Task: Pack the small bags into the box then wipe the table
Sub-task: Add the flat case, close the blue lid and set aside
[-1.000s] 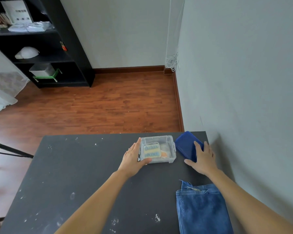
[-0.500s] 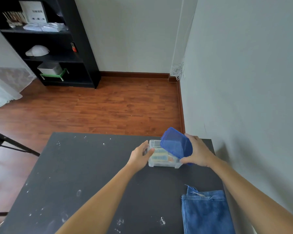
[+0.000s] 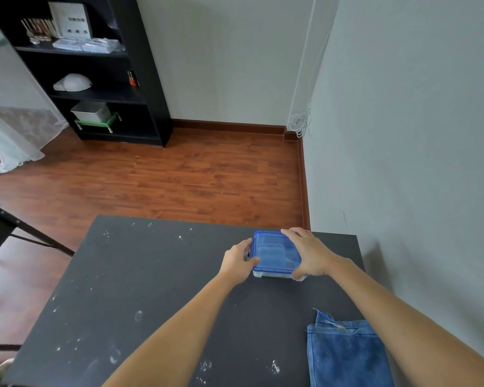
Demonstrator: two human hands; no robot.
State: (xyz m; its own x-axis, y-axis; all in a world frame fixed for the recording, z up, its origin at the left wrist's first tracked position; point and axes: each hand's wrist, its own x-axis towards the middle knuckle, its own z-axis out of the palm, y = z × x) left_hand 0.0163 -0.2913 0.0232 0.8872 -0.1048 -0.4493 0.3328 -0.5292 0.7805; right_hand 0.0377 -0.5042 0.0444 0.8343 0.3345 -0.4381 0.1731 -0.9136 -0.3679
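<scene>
Fingers [image 3: 292,233] of both hands are clamping on the lid [image 3: 274,254]; I'm pressing evenly around its rim so the box [image 3: 274,275] is sealing squarely.

Blue lid [image 3: 275,252] now flat on the clear box [image 3: 277,274], no longer tilted in the air, right hand [image 3: 309,254] moved onto its 3 o'clock edge, left hand [image 3: 238,261] shifted to its 9 o'clock edge, bags now covered.
</scene>
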